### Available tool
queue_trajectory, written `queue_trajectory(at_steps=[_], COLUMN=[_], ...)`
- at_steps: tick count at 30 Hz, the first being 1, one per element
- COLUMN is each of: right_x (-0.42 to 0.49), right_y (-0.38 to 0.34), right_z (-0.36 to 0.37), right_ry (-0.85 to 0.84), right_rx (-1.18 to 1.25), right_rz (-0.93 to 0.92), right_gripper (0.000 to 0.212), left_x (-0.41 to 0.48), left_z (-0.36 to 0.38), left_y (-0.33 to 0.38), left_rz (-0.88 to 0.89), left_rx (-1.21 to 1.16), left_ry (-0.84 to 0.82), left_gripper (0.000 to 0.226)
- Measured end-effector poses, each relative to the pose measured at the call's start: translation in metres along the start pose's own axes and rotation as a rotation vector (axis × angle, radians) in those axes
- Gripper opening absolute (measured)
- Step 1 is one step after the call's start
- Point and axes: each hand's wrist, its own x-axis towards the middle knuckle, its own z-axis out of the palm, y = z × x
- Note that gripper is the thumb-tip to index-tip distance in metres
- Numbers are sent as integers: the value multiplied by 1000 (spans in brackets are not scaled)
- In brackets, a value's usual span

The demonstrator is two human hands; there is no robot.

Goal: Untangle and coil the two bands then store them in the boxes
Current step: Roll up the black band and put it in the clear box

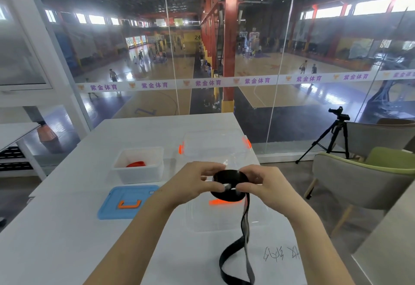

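A black band (pixel 229 185) is partly wound into a coil held above the table. My left hand (pixel 193 183) grips the coil's left side and my right hand (pixel 267 184) pinches its right side. The band's loose tail (pixel 233 255) hangs down and loops over the table near the front edge. A red band (pixel 136 164) lies coiled inside a white box (pixel 139 172) at the left. A clear box (pixel 226 219) with an orange clip sits directly below the coil.
A blue lid with an orange handle (pixel 128 203) lies in front of the white box. A clear lid with orange clips (pixel 213 147) rests farther back. A chair (pixel 363 179) and tripod (pixel 332 136) stand to the right of the white table (pixel 67 228). Glass wall behind.
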Motion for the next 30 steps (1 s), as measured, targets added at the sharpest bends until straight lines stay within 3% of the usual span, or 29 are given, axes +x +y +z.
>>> queue_trajectory(at_steps=[4,10,15,19,22,26,30], right_x=[2,3,2,3,2,1,1], right_y=[-3,4,1,-1,-4,-11,-14], right_z=[5,2,-1,-2,-3,-5,-3], right_ry=[7,31,38,135,145,96,67], right_rx=[-18,136,234,261,206,57,19], right_rz=[-19,3,3,-32,-70,-89,-98], right_gripper=[23,32,36,33,31,27,27], left_x=[5,5,6,3,5,6,10], left_z=[6,7,6,3,-7,-10,1], left_y=[8,6,3,5,4,10,16], left_rz=[36,84,89,61,28,8,75], left_rx=[123,-71,-231,-355,-251,-27,103], left_ry=[68,259,264,197,84,73,100], left_gripper=[22,19,16,16,21,45,23])
